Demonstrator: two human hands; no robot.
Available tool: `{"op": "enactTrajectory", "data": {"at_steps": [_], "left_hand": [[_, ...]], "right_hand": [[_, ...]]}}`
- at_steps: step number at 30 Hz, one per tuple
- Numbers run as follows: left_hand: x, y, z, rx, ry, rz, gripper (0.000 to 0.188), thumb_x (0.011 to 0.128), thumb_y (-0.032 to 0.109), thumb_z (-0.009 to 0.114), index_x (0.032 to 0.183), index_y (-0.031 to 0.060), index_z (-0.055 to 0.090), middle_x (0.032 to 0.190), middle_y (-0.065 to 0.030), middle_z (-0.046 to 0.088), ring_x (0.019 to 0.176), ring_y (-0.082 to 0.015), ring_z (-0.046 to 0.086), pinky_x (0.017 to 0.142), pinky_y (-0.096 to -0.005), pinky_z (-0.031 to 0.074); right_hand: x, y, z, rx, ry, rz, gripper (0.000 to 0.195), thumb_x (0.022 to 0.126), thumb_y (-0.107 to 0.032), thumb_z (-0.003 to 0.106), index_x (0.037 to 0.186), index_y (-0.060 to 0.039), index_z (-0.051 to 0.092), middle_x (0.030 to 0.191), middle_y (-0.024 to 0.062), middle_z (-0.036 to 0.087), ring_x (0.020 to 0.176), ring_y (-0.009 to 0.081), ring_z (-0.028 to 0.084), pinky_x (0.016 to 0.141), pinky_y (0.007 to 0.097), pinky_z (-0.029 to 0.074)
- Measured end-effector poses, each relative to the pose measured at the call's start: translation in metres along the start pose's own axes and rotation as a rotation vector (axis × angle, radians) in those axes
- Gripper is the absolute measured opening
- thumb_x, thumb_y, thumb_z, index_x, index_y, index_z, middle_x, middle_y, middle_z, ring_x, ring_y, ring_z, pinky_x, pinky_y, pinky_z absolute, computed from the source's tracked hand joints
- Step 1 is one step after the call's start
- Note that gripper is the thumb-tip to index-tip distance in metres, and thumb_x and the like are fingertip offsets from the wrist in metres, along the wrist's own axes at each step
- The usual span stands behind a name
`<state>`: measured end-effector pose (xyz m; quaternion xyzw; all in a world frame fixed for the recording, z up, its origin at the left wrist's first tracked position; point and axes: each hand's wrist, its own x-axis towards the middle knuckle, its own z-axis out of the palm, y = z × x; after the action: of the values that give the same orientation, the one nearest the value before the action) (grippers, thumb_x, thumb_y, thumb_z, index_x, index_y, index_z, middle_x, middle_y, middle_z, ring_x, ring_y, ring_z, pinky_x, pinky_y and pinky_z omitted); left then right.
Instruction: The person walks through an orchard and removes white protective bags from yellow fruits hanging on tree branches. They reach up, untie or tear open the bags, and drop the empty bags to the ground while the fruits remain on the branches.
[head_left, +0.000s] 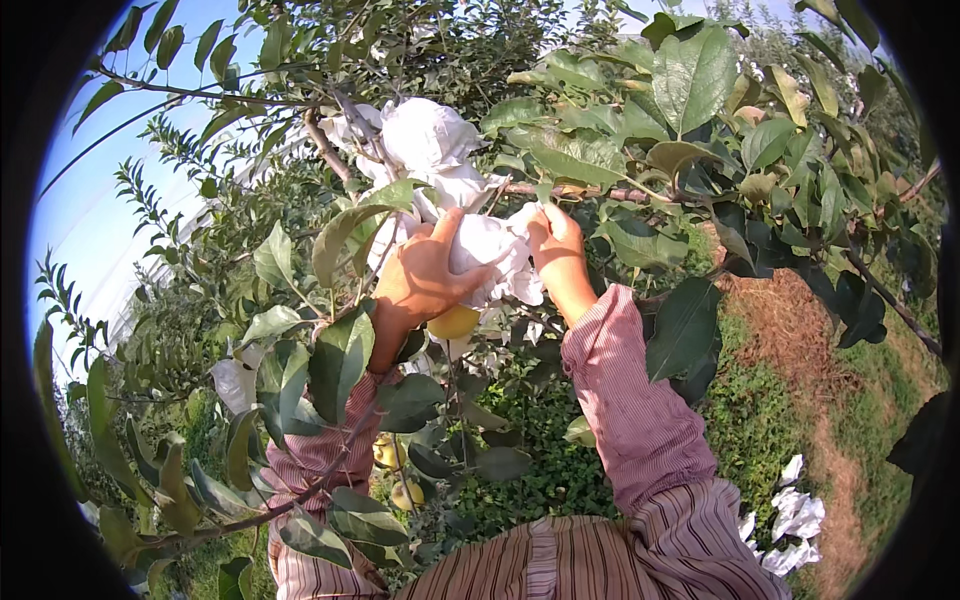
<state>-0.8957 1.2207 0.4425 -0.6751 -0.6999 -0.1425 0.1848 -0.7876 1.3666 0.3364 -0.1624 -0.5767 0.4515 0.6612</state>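
Observation:
My left hand (420, 277) curves around a crumpled white fruit bag (484, 247), thumb across its front. The bag's right edge is pinched between the thumb and fingers of my right hand (556, 251). What is inside the bag is hidden. Just under my left hand shows a bare yellow apple (454, 322), its upper part covered. More white bags cluster above my hands, the largest a rounded, wrinkled one (427, 135). A woody branch (585, 193) runs rightward behind my right hand.
Leafy twigs and a lower branch (300, 499) cross in front of my left sleeve. Large leaves (682, 330) hang beside my right forearm. Yellow apples (407, 495) hang lower down. Another white bag (236, 382) is at left. Discarded-looking white bags (795, 517) lie low at right.

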Motion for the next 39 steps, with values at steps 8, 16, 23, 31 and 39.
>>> {"op": "enactTrajectory", "data": {"at_steps": [8, 16, 23, 31, 39], "left_hand": [[0.016, 0.001, 0.013, 0.078, 0.250, 0.644, 0.067, 0.070, 0.026, 0.079, 0.131, 0.0147, 0.053, 0.137, -0.0162, 0.045, 0.120, -0.0382, 0.049, 0.101, -0.0456, 0.042], [0.047, 0.006, 0.020, 0.021, 0.199, 0.724, 0.016, 0.077, 0.011, 0.069, 0.093, 0.0092, 0.065, 0.099, -0.0053, 0.061, 0.100, -0.0264, 0.058, 0.088, -0.0384, 0.043], [0.025, -0.006, -0.004, 0.036, 0.299, 0.693, 0.013, 0.077, 0.003, 0.066, 0.089, 0.0044, 0.059, 0.085, -0.0093, 0.059, 0.084, -0.0302, 0.058, 0.078, -0.0380, 0.046], [0.014, -0.010, -0.008, 0.117, 0.348, 0.501, 0.014, 0.082, 0.007, 0.065, 0.092, 0.0029, 0.057, 0.082, -0.0128, 0.058, 0.081, -0.0330, 0.058, 0.073, -0.0410, 0.047], [0.034, 0.002, -0.015, 0.283, 0.367, 0.304, 0.016, 0.085, 0.021, 0.062, 0.089, 0.0060, 0.064, 0.085, -0.0125, 0.061, 0.082, -0.0305, 0.062, 0.069, -0.0428, 0.050]], "right_hand": [[-0.022, 0.006, -0.004, 0.231, -0.133, 0.041, 0.028, 0.096, -0.022, 0.059, 0.115, -0.0022, 0.055, 0.098, 0.0129, 0.066, 0.089, 0.0196, 0.063, 0.078, 0.0324, 0.049], [0.000, 0.032, -0.004, 0.057, -0.122, 0.119, 0.024, 0.090, -0.023, 0.061, 0.100, -0.0018, 0.065, 0.090, 0.0152, 0.068, 0.080, 0.0249, 0.065, 0.074, 0.0356, 0.050], [0.003, 0.010, 0.011, -0.570, -0.112, 0.217, 0.031, 0.089, -0.026, 0.060, 0.096, 0.0036, 0.064, 0.088, 0.0189, 0.067, 0.077, 0.0228, 0.065, 0.073, 0.0347, 0.051], [0.017, 0.029, -0.001, -0.246, -0.267, 0.130, 0.030, 0.089, -0.026, 0.065, 0.105, -0.0003, 0.065, 0.089, 0.0119, 0.070, 0.077, 0.0164, 0.063, 0.070, 0.0311, 0.050], [0.054, 0.076, 0.007, -0.862, -0.400, -0.265, 0.035, 0.096, -0.044, 0.049, 0.122, -0.0232, 0.062, 0.107, 0.0170, 0.068, 0.094, 0.0298, 0.066, 0.084, 0.0376, 0.050]]}}
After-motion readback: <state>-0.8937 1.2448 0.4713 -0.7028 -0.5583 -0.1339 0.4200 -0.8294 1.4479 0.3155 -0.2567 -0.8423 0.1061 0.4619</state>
